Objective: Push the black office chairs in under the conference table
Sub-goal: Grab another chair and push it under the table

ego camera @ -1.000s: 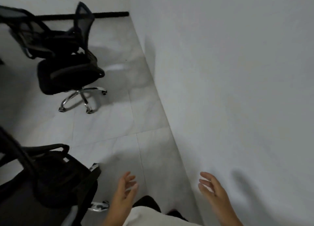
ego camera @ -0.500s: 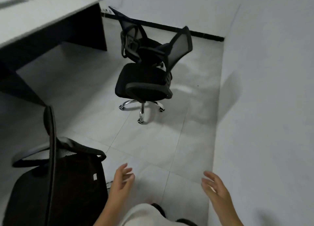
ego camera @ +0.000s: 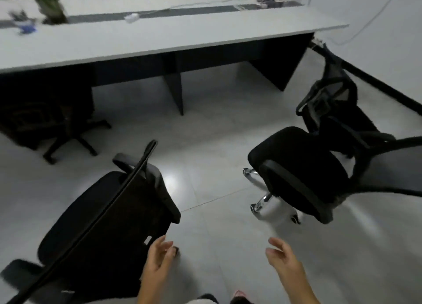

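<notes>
A black office chair [ego camera: 107, 223] stands at the lower left, its back towards me and seat facing the long white conference table [ego camera: 146, 38]. My left hand [ego camera: 158, 258] hovers open just right of its backrest, touching nothing. My right hand [ego camera: 282, 258] is open over bare floor. A second black chair with a chrome base [ego camera: 303, 166] stands at the right, away from the table. A third black mesh chair [ego camera: 331, 102] sits behind it near the table's right end. Another chair [ego camera: 52, 125] is tucked under the table at the left.
A potted plant [ego camera: 51, 8], a small blue item [ego camera: 27, 28] and a white power strip [ego camera: 132, 18] with a cable lie on the table. A white wall with a black baseboard [ego camera: 374, 84] bounds the right side. Grey tiled floor [ego camera: 212, 148] lies between chairs and table.
My view has swung left from the wall to face the table. The chairs now appear closer, and both hands stay open and low in front of me.
</notes>
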`<action>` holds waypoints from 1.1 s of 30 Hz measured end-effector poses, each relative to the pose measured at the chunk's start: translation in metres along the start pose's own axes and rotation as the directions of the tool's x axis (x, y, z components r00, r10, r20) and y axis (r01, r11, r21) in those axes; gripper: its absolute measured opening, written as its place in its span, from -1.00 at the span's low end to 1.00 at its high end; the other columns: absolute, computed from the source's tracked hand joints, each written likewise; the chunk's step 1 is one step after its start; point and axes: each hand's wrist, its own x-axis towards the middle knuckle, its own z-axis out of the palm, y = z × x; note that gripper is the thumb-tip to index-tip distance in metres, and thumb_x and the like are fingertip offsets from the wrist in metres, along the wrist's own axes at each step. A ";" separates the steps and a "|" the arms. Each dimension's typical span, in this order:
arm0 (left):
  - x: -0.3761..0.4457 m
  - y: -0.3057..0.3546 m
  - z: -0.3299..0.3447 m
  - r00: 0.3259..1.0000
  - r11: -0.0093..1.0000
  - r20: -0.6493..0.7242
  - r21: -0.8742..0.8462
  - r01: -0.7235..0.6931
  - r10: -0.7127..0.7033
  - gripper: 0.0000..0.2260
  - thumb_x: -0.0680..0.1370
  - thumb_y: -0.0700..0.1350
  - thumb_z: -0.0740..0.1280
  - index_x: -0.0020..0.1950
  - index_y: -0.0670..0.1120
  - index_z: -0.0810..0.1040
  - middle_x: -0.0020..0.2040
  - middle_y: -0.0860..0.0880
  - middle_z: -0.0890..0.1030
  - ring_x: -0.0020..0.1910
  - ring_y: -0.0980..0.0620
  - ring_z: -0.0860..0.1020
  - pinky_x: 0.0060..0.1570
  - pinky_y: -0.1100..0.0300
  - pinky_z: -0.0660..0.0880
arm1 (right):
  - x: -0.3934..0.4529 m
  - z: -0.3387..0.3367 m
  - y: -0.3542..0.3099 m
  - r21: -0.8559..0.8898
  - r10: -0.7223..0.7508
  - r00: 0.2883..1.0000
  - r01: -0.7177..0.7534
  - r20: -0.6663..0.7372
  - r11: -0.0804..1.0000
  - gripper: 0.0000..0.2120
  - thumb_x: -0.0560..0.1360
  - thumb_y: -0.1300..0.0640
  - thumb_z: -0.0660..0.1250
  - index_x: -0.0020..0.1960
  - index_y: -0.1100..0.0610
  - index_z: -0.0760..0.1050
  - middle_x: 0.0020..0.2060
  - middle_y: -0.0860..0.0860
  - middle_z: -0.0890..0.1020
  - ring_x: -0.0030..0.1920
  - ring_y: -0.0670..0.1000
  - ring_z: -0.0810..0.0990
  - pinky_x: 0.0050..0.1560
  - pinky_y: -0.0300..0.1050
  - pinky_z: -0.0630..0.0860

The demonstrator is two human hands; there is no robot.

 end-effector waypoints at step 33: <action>0.036 0.064 -0.140 0.759 0.312 -0.343 0.930 0.192 0.554 -0.47 0.51 0.26 0.06 -0.32 -0.02 0.66 -0.40 0.10 0.64 -0.47 0.14 0.57 -0.48 0.41 0.43 | 0.118 0.314 -0.182 -0.027 -0.326 -0.111 0.921 0.939 -0.389 -0.54 -0.04 -0.28 0.54 -0.51 0.08 0.49 -0.61 -0.06 0.51 -0.57 -0.05 0.50 -0.50 -0.21 0.47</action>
